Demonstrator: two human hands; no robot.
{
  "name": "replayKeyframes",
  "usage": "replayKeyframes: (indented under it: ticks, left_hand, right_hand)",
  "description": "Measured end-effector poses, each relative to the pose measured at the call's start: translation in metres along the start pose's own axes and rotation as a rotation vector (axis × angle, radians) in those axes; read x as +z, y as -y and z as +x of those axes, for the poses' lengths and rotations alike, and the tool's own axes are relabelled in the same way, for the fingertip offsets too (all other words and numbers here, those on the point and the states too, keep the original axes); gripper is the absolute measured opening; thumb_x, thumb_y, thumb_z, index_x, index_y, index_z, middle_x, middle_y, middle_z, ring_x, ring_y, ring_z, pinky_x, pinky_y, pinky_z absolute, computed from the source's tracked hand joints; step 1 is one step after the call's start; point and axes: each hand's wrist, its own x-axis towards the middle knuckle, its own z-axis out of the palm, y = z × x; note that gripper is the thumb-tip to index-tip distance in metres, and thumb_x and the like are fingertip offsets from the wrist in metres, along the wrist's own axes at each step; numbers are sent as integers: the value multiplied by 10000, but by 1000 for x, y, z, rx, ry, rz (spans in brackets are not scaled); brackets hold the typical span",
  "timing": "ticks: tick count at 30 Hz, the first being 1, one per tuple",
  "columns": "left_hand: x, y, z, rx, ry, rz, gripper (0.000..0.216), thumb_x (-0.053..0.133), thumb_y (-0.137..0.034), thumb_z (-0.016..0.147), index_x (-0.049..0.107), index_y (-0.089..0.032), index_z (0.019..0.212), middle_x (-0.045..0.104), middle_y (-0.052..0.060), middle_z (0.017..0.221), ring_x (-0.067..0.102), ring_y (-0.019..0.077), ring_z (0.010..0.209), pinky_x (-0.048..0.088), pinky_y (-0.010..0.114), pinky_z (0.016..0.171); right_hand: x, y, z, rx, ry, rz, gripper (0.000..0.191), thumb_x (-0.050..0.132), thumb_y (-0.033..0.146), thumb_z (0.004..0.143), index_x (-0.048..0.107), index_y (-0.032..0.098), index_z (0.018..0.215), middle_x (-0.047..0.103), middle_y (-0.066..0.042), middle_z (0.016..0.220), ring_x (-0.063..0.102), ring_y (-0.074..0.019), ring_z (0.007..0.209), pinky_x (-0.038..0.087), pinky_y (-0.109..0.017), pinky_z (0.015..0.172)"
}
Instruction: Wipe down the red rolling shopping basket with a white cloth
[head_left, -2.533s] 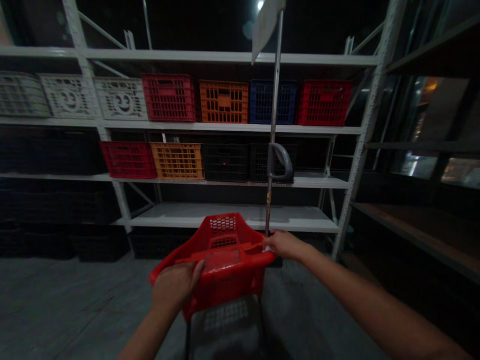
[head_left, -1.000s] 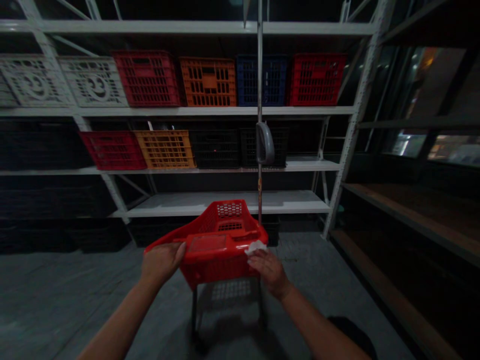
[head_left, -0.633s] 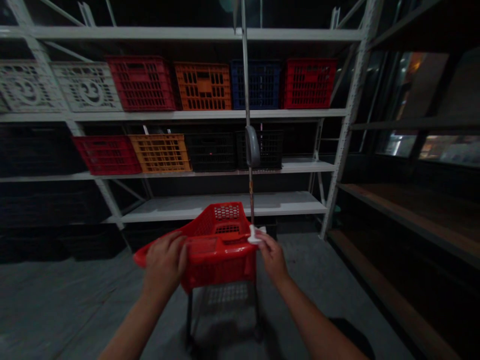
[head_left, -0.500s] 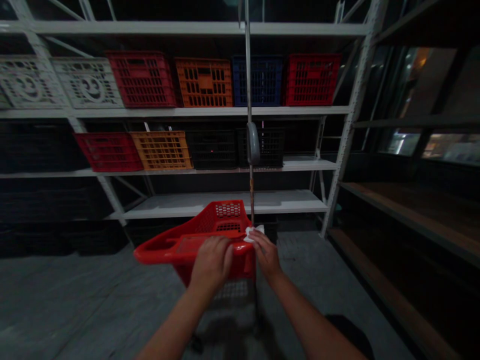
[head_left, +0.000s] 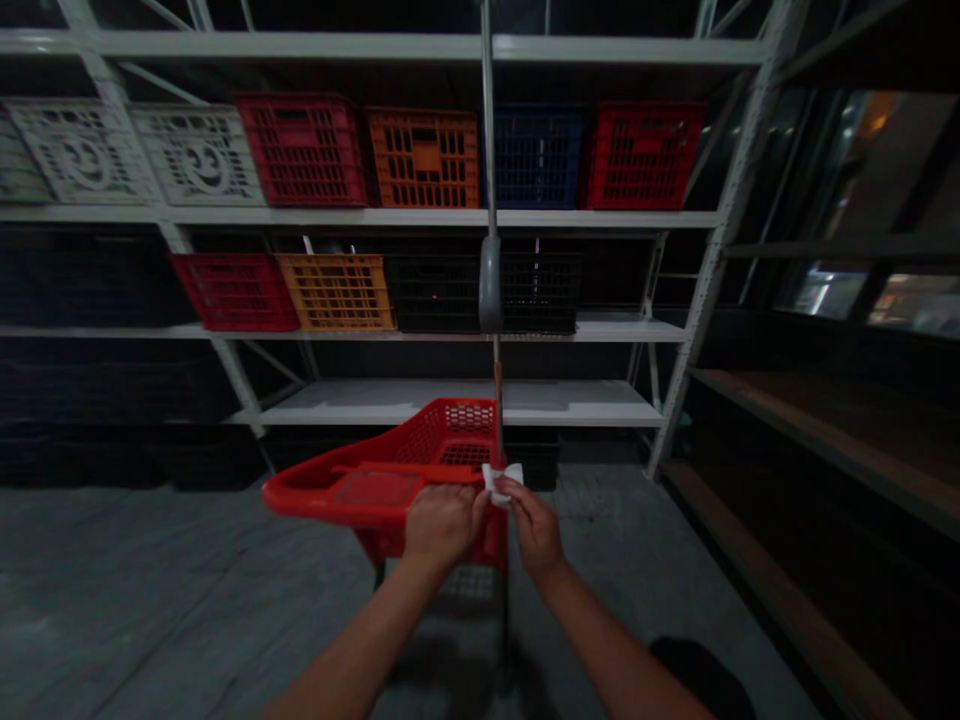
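Note:
A red plastic shopping cart (head_left: 375, 490) stands in front of me, its basket opening away from me. My left hand (head_left: 444, 522) is wrapped over the cart's handle, right of its middle. At the handle's right end, my right hand (head_left: 531, 515) presses a crumpled white tissue (head_left: 513, 472) against the corner, fingers closed on it. Just beyond the tissue rises a thin metal pole (head_left: 490, 150) with a grey oval piece (head_left: 490, 285) partway up. The pole's lower end is hidden behind the hand and cart.
White metal shelving (head_left: 420, 218) spans the back, holding red, orange, blue, white and black crates, such as an orange crate (head_left: 424, 160). On the right stands dark shelving with brown boards (head_left: 825, 400). Grey concrete floor (head_left: 187, 590) lies around the cart.
My left hand has slid slightly right along the handle, closer to my right hand. The tissue shows more spread. The grey piece on the pole has turned, and the view has shifted slightly.

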Motion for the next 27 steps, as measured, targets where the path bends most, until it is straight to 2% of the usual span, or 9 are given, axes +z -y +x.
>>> replayKeyframes:
  ticks: [4,10,13,16,19,21,22,24,27]
  left_hand:
    - [-5,7,-12,54,-34,-27,413,281,-381,858,622,-189,723,649,44,690,574,172,673,351,308,660]
    - [-9,20,-22,112,-50,-30,407,297,-347,853,603,-176,644,621,37,617,555,154,630,348,304,656]
    - [-12,24,-25,141,-48,-41,397,303,-346,850,604,-178,653,621,32,626,553,149,632,352,299,652]
    - [-13,29,-27,164,-57,-50,384,316,-349,844,597,-182,642,614,25,613,550,148,627,359,299,649]
    - [-12,34,-29,196,-85,-55,378,323,-344,839,587,-185,620,604,18,589,541,149,605,367,303,635]
    - [-11,39,-29,223,-114,-69,371,323,-336,836,587,-186,623,601,17,586,535,148,599,372,303,629]
    - [-10,41,-30,237,-126,-79,366,324,-333,835,587,-186,627,599,17,587,533,147,599,376,303,627]
    - [-8,46,-30,264,-141,-100,358,329,-349,828,584,-184,638,595,20,593,531,150,605,383,303,625]
    - [-5,58,-30,299,-160,-133,374,340,-426,808,579,-180,658,590,32,615,528,161,622,396,312,625]
  right_hand:
    - [4,-5,3,1,-26,-58,275,385,196,856,613,208,1009,644,-47,1011,580,-162,973,441,-300,871]
    - [12,28,-31,-99,76,-11,296,366,137,855,593,218,1027,571,-46,1156,491,-163,1110,377,-335,961]
    - [10,24,-33,-88,72,-7,302,367,139,847,595,216,1031,596,-44,1118,515,-160,1081,384,-325,949]
    - [0,2,-17,120,-32,-5,285,379,200,844,607,184,1014,638,-60,1031,579,-167,972,442,-298,862]
    - [-12,-18,1,316,-251,1,305,391,289,839,616,131,971,662,-90,935,611,-185,858,479,-301,769]
    - [-15,-24,8,345,-377,-2,344,383,327,842,603,117,1002,653,-105,955,603,-194,869,474,-321,780]
    - [-13,-25,9,325,-375,1,354,381,336,845,597,122,1027,642,-108,995,591,-197,909,462,-331,810]
    - [-6,-27,9,245,-223,11,350,406,334,841,583,154,1084,603,-99,1097,548,-197,1019,421,-349,891]
    - [6,-35,5,114,95,-12,330,446,288,830,569,212,1127,547,-63,1195,462,-187,1144,356,-370,975]
